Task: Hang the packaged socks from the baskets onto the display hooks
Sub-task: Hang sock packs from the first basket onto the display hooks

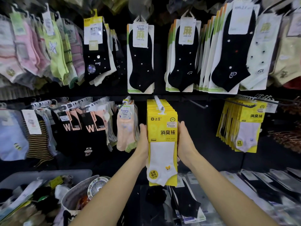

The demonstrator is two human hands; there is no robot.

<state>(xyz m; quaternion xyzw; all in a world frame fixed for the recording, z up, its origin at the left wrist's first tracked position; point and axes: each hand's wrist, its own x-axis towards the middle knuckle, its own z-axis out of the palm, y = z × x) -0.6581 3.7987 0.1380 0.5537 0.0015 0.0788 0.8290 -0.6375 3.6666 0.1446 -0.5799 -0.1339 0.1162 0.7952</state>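
Observation:
A stack of yellow sock packs (162,128) with white socks hangs on a white-tipped display hook (158,103) at the centre of the lower row. My left hand (143,139) presses the stack's left side and my right hand (184,139) presses its right side, so both clasp the packs between them. To the right an empty hook (197,102) juts from the black wall. Further right hang more of the same yellow packs (247,126). A grey basket (48,174) with loose sock packs sits at the lower left.
Rows of black, pastel and striped sock packs fill the hooks above and to the left. A fabric bucket (76,194) holding a small white fan (97,185) stands by the basket. Flat packs of dark socks (260,185) lie on the shelf at the lower right.

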